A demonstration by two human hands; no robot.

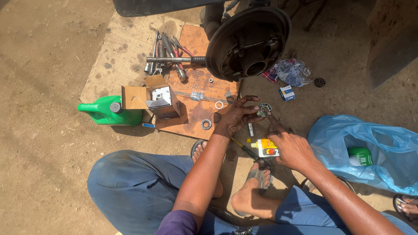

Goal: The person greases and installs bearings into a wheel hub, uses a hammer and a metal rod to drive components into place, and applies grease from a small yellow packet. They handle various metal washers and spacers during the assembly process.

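Observation:
My left hand (236,116) holds a round metal bearing (263,109) between thumb and fingertips, raised above the ground. My right hand (291,148) grips a small white and yellow tube (264,148) in the palm, and its forefinger reaches up and touches the bearing. Both hands are in front of a bare brake backing plate with springs and a hub opening (248,45) on a vehicle axle.
A wooden board (191,111) holds rings, another bearing (206,124) and an open cardboard box (159,99). Wrenches and pliers (167,54) lie on cardboard behind. A green jug (109,112) stands left. A blue plastic bag (370,148) and rag (291,72) lie right.

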